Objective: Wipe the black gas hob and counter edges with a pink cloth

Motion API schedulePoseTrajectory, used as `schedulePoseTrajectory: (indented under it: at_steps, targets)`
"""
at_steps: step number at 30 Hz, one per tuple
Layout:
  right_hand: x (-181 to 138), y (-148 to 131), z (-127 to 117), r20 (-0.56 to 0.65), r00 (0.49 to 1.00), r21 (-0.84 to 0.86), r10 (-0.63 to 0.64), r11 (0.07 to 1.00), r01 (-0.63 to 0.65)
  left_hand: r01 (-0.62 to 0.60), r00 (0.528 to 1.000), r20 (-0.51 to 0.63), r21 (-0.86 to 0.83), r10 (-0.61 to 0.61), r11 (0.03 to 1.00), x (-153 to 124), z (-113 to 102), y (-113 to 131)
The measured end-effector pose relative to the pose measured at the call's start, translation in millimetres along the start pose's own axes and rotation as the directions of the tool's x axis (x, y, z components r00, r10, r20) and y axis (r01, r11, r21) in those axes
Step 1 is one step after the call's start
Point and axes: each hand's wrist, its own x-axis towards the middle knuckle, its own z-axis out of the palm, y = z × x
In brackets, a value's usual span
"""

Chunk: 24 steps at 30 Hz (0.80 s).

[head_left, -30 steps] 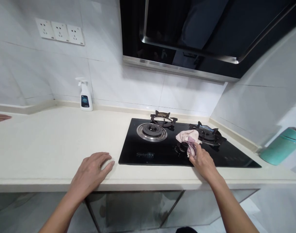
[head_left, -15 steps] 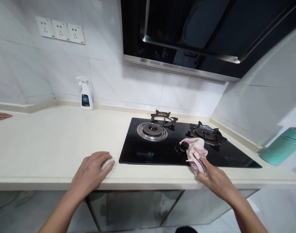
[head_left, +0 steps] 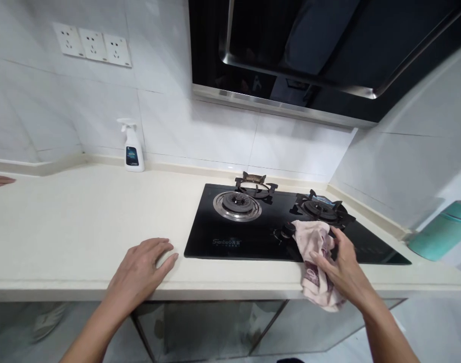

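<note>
My left hand point(head_left: 145, 262) rests on the pale countertop point(head_left: 82, 222) left of the gas stove, fingers loosely bent, thumb apart, holding nothing. A pink and purple cloth point(head_left: 315, 242) lies over the front edge of the black glass stove point(head_left: 211, 227), its lower end hanging past the counter's edge. My right hand point(head_left: 341, 264) grips the cloth from the right, thumb on its near side and fingers at its far side. Just left of the cloth stands a black control knob point(head_left: 288, 230).
The left burner point(head_left: 238, 202) is bare, and its pan support point(head_left: 255, 184) stands behind it. The right burner point(head_left: 323, 209) has its support on. A white spray bottle point(head_left: 133, 151) is by the wall. A teal canister point(head_left: 442, 231) stands at right. The range hood point(head_left: 283, 106) hangs above.
The cloth has gone from a bunched wad to a looser spread, its lower end now hanging over the counter edge. My right hand has shifted right and its fingers have spread. My left hand stays put.
</note>
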Motion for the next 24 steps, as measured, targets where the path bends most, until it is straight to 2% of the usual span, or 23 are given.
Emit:
schedulePoseTrajectory:
  at_steps: [3,5,8,11,13,15,18,20,22,24]
  targets:
    - [12,-9,24,0.061,0.998,-0.077,-0.02,0.997,0.025,-0.001,1.0,0.004,0.008,0.0,1.0,0,-1,0]
    - [14,-13,30,0.09,0.994,-0.116,-0.059,0.991,0.069,0.004,1.0,-0.002,0.015,-0.004,1.0,1,-2,0]
    - [3,-26,25,0.071,0.991,-0.107,-0.117,0.986,0.125,0.007,1.0,-0.006,0.027,-0.007,1.0,2,0,-1]
    - [-16,-60,15,0.135,0.971,-0.042,-0.197,0.978,0.204,-0.009,1.0,-0.016,0.04,0.009,0.999,3,2,-2]
    - [-24,-93,15,0.238,0.931,0.061,-0.277,0.961,0.271,-0.021,0.999,-0.032,0.047,0.023,0.999,3,4,-3]
    - [-21,-128,23,0.347,0.858,0.183,-0.379,0.924,0.334,-0.029,0.999,-0.045,0.053,0.032,0.998,2,5,-4]
    - [6,-169,48,0.442,0.739,0.278,-0.508,0.861,0.426,-0.03,0.999,-0.044,0.057,0.032,0.998,1,6,-5]
    - [33,-184,68,0.47,0.697,0.28,-0.542,0.84,0.465,-0.028,0.999,-0.038,0.055,0.03,0.998,0,5,-6]
    - [60,-189,87,0.49,0.717,0.189,-0.495,0.864,0.467,-0.033,0.999,-0.033,0.054,0.034,0.998,0,5,-7]
    - [81,-188,100,0.465,0.8,0.021,-0.378,0.909,0.417,-0.036,0.999,-0.038,0.052,0.038,0.998,0,4,-7]
